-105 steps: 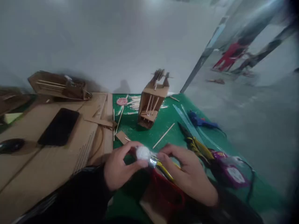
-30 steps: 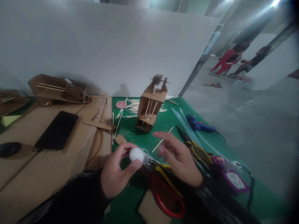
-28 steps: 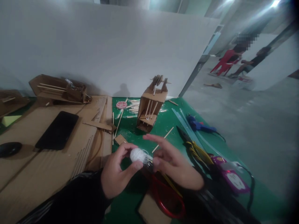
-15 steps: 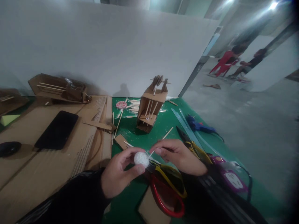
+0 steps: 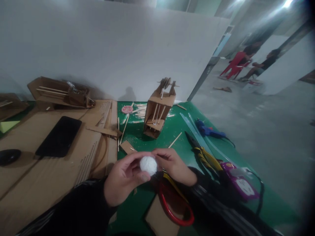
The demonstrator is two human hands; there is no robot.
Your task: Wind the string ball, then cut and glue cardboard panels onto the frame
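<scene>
My left hand (image 5: 125, 177) is closed around a white ball of thread (image 5: 148, 166), thumb in front and fingers behind. Close against the ball's right side is my right hand (image 5: 173, 164), its fingers bent together; what they pinch is hidden. A faint see-through patch shows between the ball and the right fingers. Beneath the hands lie scissors with red handles (image 5: 176, 214), partly covered by the right hand and sleeve. A thin wooden stick (image 5: 175, 140) lies on the green table just beyond the right hand.
A cardboard model (image 5: 158, 109) with sticks and wheels stands ahead. Pliers (image 5: 204, 154), a blue glue gun (image 5: 209, 129) and a purple-and-white box (image 5: 242, 183) lie right. Left are a phone (image 5: 59, 136), a black mouse (image 5: 10, 156) and another cardboard model (image 5: 61, 93). Two people sit far right.
My right hand has moved left, up against the ball of thread. The thin pale piece at its fingertips is no longer visible. My left hand keeps the ball in nearly the same place.
</scene>
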